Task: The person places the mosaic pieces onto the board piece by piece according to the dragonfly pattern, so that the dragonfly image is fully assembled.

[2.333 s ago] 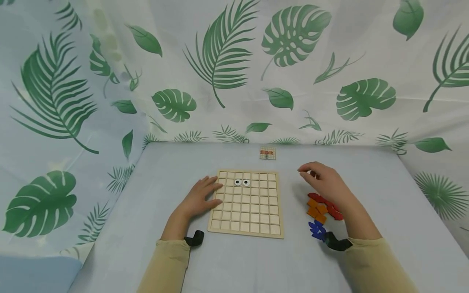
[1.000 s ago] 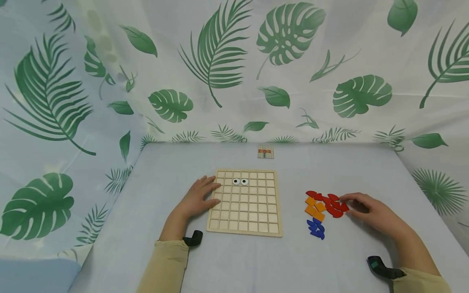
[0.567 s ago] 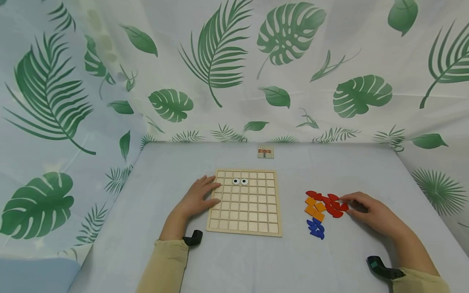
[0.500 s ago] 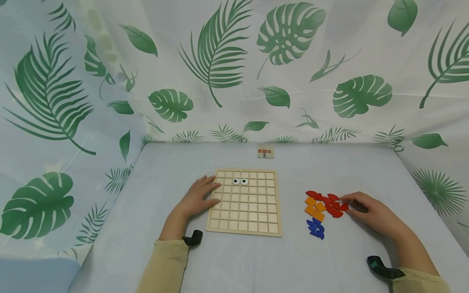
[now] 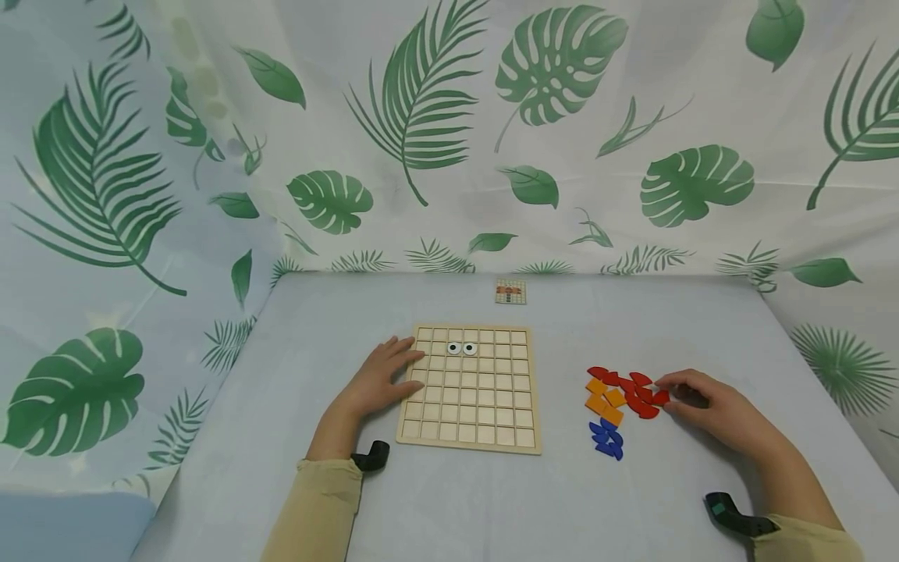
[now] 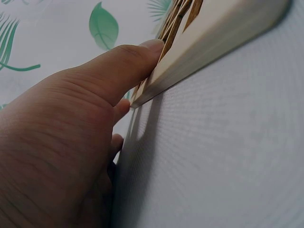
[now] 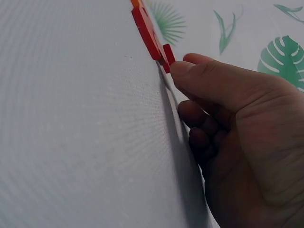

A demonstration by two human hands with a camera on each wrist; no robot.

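Observation:
My left hand point(image 5: 378, 380) rests on the left edge of a square wooden grid board point(image 5: 467, 446), fingers spread and fairly straight; in the left wrist view its thumb lies on the rim of the board point(image 6: 199, 52). Two round eye pieces point(image 5: 462, 348) sit side by side in the board's upper cells. On the right, my right hand point(image 5: 719, 406) pinches a small red piece point(image 5: 661, 398) between thumb and forefinger at the end of a pile of red pieces point(image 5: 641, 406). Tilted up, that red piece point(image 7: 168, 58) shows at the thumb tip in the right wrist view; its full outline is hidden.
Orange square pieces point(image 5: 597, 403) lie against the red ones, with blue curved pieces point(image 5: 607, 439) nearer me. A small patterned card point(image 5: 510, 292) lies behind the board. Leaf-printed curtains point(image 5: 435, 203) bound the white table point(image 5: 435, 507) at the back and sides.
My right hand has come down from above the pile, moving right and nearer me, to the red piece at its right end. Over the last second it barely moves; the left stays put.

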